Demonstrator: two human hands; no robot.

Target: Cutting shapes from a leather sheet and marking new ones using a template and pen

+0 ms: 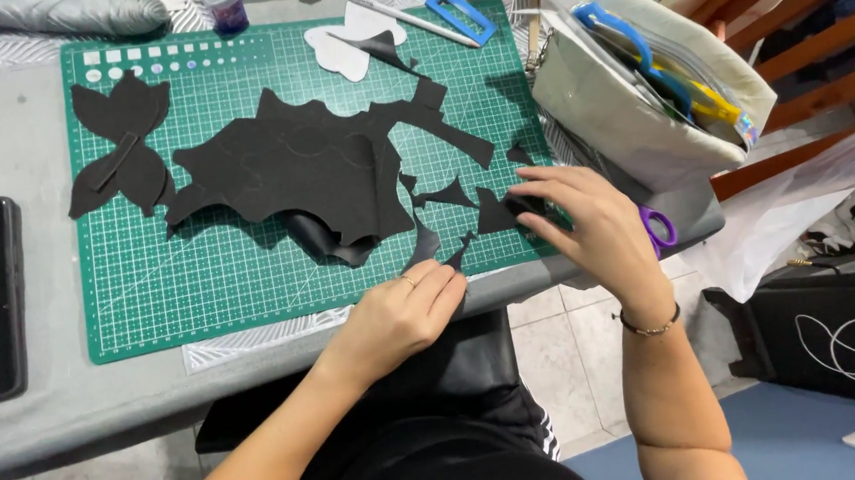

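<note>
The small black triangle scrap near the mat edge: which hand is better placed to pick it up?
Probably the right hand: its fingertips already touch the triangle scrap. The left hand rests lower, at the green cutting mat's edge.

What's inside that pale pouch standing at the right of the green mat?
The pouch shows blue handles, a yellow tool and clear sleeves poking from its top. Its walls hide whatever lies deeper inside.

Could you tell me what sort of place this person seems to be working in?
Probably a home craft table: a green cutting mat strewn with black cut-out shapes, a pouch of scissors and tools beside it, tiled floor below.
</note>
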